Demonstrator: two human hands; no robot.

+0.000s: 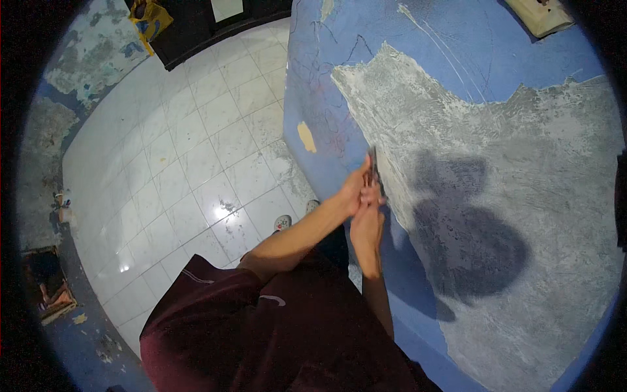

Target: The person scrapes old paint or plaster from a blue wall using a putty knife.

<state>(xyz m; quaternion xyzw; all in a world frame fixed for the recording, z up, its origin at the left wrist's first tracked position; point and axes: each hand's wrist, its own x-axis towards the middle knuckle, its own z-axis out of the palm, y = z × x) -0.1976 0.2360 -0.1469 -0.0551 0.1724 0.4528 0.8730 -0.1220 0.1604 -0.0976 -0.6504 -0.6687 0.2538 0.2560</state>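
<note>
Scraping is the step we judge to be in hand: our left hand [356, 189] and right hand [368, 222] both have their fingers closed around a scraper [373, 166], its blade pressed to the wall [522, 196] right at the edge where blue paint [326, 98] meets bare grey plaster. Next, we reckon, comes a firm push along that edge, blade kept low.
</note>
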